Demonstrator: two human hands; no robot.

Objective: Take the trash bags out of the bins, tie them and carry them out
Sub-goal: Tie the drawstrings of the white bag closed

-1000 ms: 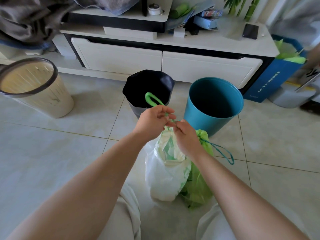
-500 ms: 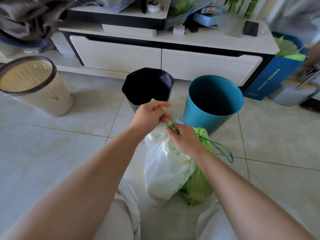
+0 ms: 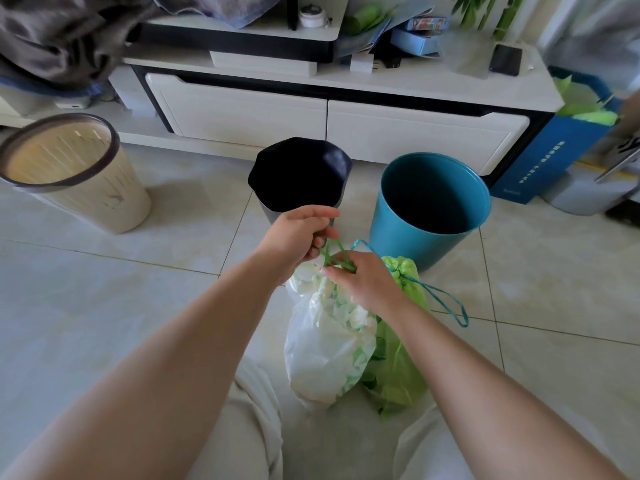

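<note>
A full white trash bag (image 3: 325, 344) stands on the floor tiles between my knees. Its green drawstring (image 3: 335, 255) is stretched between my two hands above the bag's gathered mouth. My left hand (image 3: 298, 237) pinches the string's upper end. My right hand (image 3: 363, 278) holds the string at the bag's neck. A green trash bag (image 3: 401, 362) leans against the white one on its right, its teal drawstring (image 3: 446, 303) lying loose in a loop on the floor. Behind them stand a black bin (image 3: 298, 174) and a teal bin (image 3: 429, 209).
A beige slatted bin (image 3: 72, 171) stands on the floor at the left. A white drawer cabinet (image 3: 332, 126) runs along the back with clutter and a phone (image 3: 505, 59) on top. A blue paper bag (image 3: 568, 143) stands at its right end.
My left hand has come down from above the black bin's rim toward the bag. The tall green loop it held is now a short taut stretch of string between both hands.
</note>
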